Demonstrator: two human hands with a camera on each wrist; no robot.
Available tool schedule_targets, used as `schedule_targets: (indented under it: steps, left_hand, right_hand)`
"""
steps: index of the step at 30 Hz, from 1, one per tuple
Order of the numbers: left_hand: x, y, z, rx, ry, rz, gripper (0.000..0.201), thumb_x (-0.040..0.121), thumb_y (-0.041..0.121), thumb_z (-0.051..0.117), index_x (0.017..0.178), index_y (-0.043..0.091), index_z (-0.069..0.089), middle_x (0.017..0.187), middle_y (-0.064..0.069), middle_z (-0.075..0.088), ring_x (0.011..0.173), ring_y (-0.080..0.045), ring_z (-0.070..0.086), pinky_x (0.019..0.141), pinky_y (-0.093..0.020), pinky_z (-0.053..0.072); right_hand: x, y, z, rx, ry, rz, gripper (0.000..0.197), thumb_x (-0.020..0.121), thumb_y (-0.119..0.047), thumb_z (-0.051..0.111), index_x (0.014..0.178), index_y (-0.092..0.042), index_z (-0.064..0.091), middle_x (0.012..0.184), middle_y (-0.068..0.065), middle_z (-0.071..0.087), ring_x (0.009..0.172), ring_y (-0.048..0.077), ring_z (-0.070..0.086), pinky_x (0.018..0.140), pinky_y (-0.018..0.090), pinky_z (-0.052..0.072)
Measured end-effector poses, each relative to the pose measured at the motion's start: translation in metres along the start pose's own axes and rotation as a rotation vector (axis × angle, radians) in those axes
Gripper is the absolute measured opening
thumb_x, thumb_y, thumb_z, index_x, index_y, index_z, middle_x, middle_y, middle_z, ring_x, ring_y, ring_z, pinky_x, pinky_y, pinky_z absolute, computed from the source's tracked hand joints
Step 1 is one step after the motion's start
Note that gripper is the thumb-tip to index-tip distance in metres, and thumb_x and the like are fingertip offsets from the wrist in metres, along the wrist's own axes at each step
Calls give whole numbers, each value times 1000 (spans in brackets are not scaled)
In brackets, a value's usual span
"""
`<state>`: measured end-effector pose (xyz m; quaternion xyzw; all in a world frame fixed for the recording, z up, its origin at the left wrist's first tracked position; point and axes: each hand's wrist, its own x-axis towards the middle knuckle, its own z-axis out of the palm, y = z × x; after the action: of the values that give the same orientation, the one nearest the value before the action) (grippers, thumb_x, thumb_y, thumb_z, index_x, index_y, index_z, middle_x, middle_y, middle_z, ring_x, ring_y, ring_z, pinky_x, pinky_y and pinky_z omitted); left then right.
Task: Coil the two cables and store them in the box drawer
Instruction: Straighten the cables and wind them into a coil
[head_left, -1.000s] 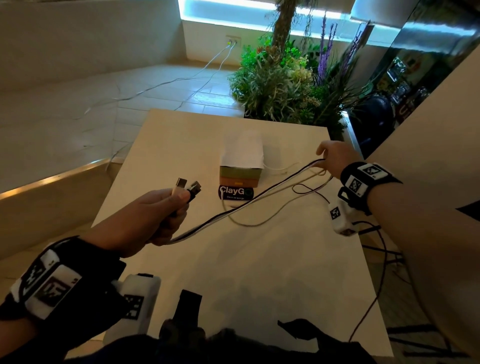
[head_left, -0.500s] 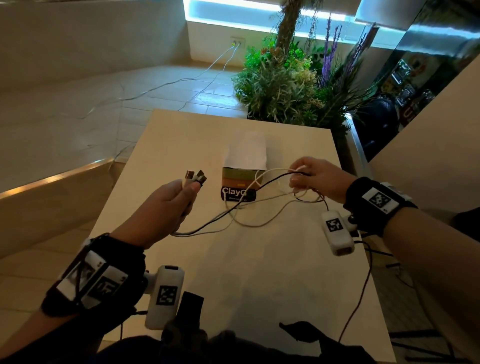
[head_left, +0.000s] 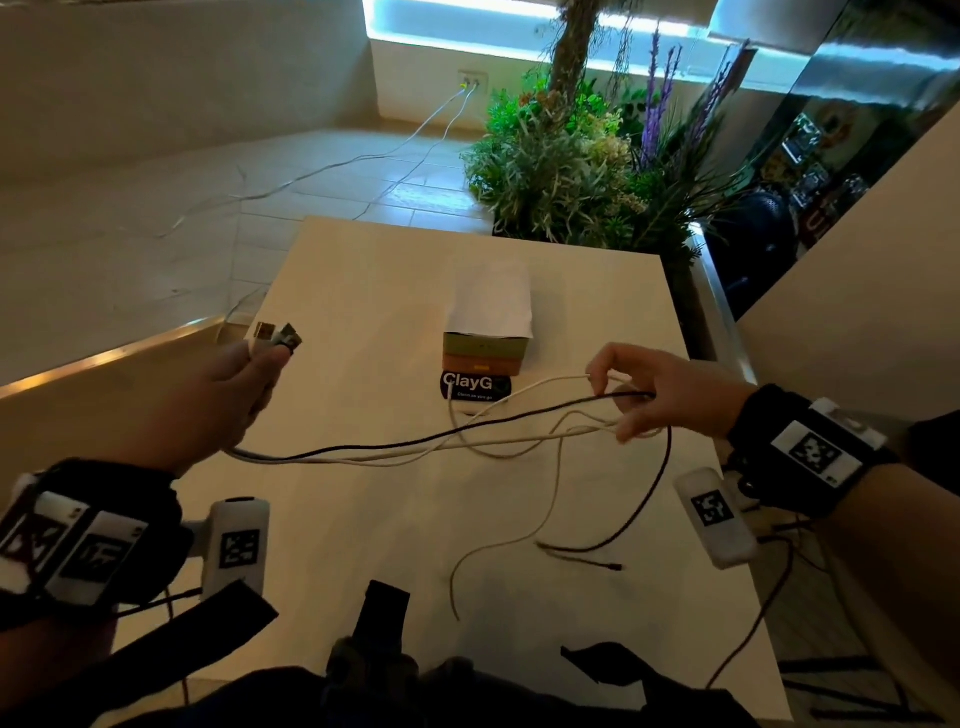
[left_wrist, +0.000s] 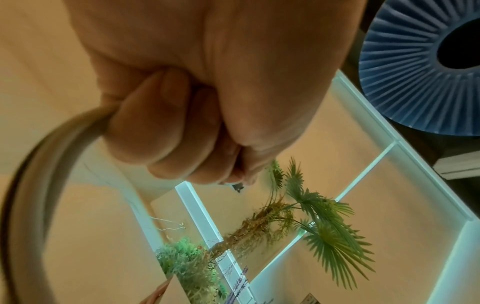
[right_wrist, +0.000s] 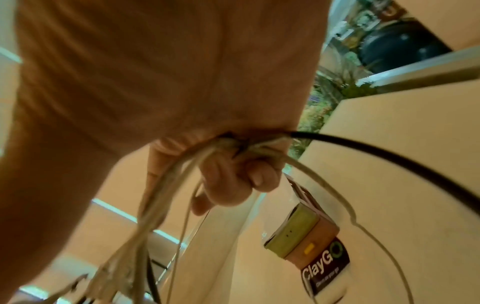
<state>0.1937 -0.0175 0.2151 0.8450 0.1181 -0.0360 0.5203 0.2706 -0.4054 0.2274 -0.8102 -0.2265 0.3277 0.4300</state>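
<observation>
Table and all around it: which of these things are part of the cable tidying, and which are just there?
Part of the job:
black cable
white cable
box
left hand, holding both plugs
right hand, holding the cables

Just there:
table
plants
ClayGo sticker
floor wires

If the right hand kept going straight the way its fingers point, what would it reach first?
The right hand points left across the table, toward the left hand. Apart from the cables it holds, the left hand probably comes first; the box looks farther back, though depth is unclear.
</observation>
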Motion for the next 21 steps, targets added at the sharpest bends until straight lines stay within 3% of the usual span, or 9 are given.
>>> schedule_targets:
  steps: [1,3,7,9,12,14,16,19,21]
  left_hand:
    - [2,-2,1,-8,5,-15,37,96,32,34,65,14,38,50,0,32,33,-3,26,33,-19,22]
    - [4,-4,4,-25,11,-37,37,96,35,35,63,16,38,49,3,34,34,-3,27,34,-18,23]
    - [7,-8,15,37,38,-17,39,95,38,36,62,19,42,37,11,42,31,-3,38,30,-17,27]
    - [9,-9,18,39,33,-26,38,95,37,37,62,19,42,37,12,42,33,-4,37,31,-17,27]
    - [10,-13,22,-47,16,-81,34,95,29,40,63,18,40,50,6,42,45,-7,37,43,-20,30]
    - [9,-16,23,-14,22,-96,35,95,27,40,63,14,40,60,-7,39,57,-18,37,55,-28,31]
    - [6,-19,24,54,30,-89,37,95,26,40,61,13,39,58,-8,37,54,-18,34,52,-28,29]
    - [4,-22,25,72,-10,-125,35,95,28,39,65,13,40,55,-5,34,45,-15,28,37,-21,25]
    - [5,-22,26,62,-39,-139,34,96,30,38,66,12,41,54,-4,34,43,-13,27,39,-21,23]
  right_hand:
    - [-1,-1,1,-159,-37,34,50,48,-46,83,87,-36,52,107,7,47,64,20,46,63,31,48]
    - [0,2,4,-437,-82,66,50,56,-41,82,94,-39,51,111,-11,38,68,8,43,66,22,45]
    - [0,14,6,-452,0,-81,34,80,-11,67,98,-36,52,118,-7,40,76,1,52,69,12,47]
    - [-1,18,1,-368,35,-119,25,88,-13,58,100,-34,58,124,-5,50,87,3,60,77,13,48]
    - [0,21,0,-175,153,-98,24,95,-19,43,107,-27,62,111,-1,66,92,6,66,82,19,53]
    - [5,26,1,61,318,-75,28,97,-16,39,107,-20,65,108,-2,68,98,2,63,85,21,53]
    - [11,33,-4,209,544,-78,29,97,-12,39,97,-20,67,110,-8,67,101,6,59,82,27,55]
    - [18,40,-18,588,794,-14,32,97,-28,39,76,-22,62,87,-7,64,82,11,52,70,28,46]
    - [23,45,-22,830,852,7,28,95,-24,42,74,-18,60,65,-6,58,65,10,46,58,22,41]
